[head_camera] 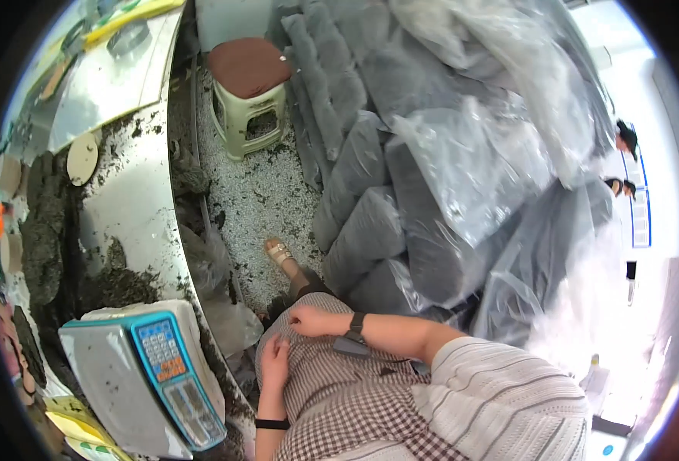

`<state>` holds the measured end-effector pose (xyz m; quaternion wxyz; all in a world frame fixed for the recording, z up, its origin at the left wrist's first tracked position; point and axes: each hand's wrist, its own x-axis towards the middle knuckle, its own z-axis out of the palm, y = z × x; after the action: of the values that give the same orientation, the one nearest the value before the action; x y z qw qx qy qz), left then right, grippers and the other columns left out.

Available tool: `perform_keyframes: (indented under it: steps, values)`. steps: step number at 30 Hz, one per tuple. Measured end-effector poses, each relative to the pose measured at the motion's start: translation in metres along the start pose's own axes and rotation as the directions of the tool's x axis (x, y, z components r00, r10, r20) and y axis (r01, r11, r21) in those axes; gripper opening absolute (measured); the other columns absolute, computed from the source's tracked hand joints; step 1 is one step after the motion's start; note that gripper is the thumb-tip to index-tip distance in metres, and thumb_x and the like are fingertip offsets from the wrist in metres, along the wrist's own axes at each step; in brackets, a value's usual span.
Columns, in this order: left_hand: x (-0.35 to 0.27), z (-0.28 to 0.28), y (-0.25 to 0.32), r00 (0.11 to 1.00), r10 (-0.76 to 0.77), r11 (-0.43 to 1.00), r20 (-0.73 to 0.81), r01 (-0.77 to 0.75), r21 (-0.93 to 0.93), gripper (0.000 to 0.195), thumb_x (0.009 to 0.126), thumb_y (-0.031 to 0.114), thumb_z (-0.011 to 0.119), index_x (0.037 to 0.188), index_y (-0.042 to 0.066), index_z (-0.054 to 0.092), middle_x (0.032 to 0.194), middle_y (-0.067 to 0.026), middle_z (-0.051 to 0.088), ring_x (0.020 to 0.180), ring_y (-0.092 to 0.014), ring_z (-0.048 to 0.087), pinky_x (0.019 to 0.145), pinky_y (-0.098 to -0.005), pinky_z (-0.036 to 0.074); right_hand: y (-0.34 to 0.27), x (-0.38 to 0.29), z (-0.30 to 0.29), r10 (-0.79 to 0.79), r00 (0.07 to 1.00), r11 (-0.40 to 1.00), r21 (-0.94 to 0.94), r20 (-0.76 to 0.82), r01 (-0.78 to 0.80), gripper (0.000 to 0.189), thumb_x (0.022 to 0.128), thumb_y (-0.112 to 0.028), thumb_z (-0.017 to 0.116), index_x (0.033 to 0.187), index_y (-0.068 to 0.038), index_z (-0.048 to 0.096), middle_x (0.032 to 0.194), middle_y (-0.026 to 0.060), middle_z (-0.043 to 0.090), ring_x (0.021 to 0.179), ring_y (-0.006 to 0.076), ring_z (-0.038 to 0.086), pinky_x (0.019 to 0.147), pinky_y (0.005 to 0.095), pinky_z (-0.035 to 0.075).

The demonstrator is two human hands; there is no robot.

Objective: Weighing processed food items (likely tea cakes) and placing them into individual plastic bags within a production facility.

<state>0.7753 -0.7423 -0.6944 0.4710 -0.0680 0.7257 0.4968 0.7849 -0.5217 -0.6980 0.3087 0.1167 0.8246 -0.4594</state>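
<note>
My right hand (317,321), with a dark watch on its wrist, is held over my checked apron (316,380), fingers curled. Just left of it my left hand (275,354) is raised in front of the apron, a black band on its wrist; its fingers are bent. Whether either hand pinches something small cannot be seen. A small grey device (351,347) on a cord lies against the apron below the right wrist. At the lower left, a digital weighing scale (143,374) with a teal frame and metal plate stands on the worktable (138,213).
Dark fibrous clumps (45,230) and an oval disc (82,159) lie on the worktable. A plastic stool (250,121) with a brown pad stands ahead on the speckled floor (259,196). Filled plastic bags (368,230) are heaped to the right. Two people (626,141) are far off at right.
</note>
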Motion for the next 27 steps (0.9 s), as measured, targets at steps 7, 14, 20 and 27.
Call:
perform_keyframes:
  steps: [7,14,20,27]
  values:
    - [-0.068,-0.004,0.089,0.924,0.257,0.957,0.283,-0.284,0.056,0.053,0.102,0.021,0.059,0.148,0.000,0.043,0.134,-0.0202,0.063,0.120,-0.025,0.063,0.103,-0.0370,0.048,-0.067,-0.142,-0.052,-0.281,0.873,0.958,-0.063,-0.397,0.280,0.030,0.087,-0.014,0.067,0.114,-0.002,0.066,0.114,0.0172,0.066,0.110,0.0367,0.062,0.095,0.0431,0.051]
    - [-0.068,0.035,0.136,0.858,0.429,0.875,0.282,-0.473,0.108,0.043,0.101,0.021,0.060,0.137,-0.001,0.053,0.124,-0.0193,0.067,0.113,-0.027,0.066,0.097,-0.0376,0.052,-0.076,-0.269,-0.136,-0.258,0.426,0.961,-0.274,-0.867,0.023,0.029,0.081,-0.001,0.068,0.109,-0.004,0.067,0.110,0.0158,0.067,0.107,0.0371,0.063,0.093,0.0446,0.052]
    - [-0.056,0.090,0.194,0.727,0.318,0.772,0.608,-0.571,0.279,0.046,0.099,0.026,0.065,0.136,0.000,0.054,0.121,-0.0188,0.067,0.112,-0.027,0.066,0.096,-0.0386,0.053,-0.047,-0.262,-0.180,-0.157,0.274,0.727,-0.299,-0.949,-0.618,0.085,0.077,-0.022,0.081,0.149,0.000,0.042,0.153,0.0281,0.039,0.143,0.0468,0.034,0.118,0.0571,0.029]
    - [-0.002,0.177,0.330,0.398,0.771,0.287,0.497,-0.914,0.287,0.089,0.076,0.026,0.084,0.150,0.005,0.039,0.149,-0.0197,0.046,0.136,-0.036,0.048,0.113,-0.0473,0.040,-0.001,-0.256,-0.198,0.040,0.497,0.663,-0.349,-0.867,-0.662,0.098,0.077,-0.030,0.083,0.156,-0.002,0.032,0.158,0.0303,0.029,0.146,0.0523,0.025,0.118,0.0653,0.019]
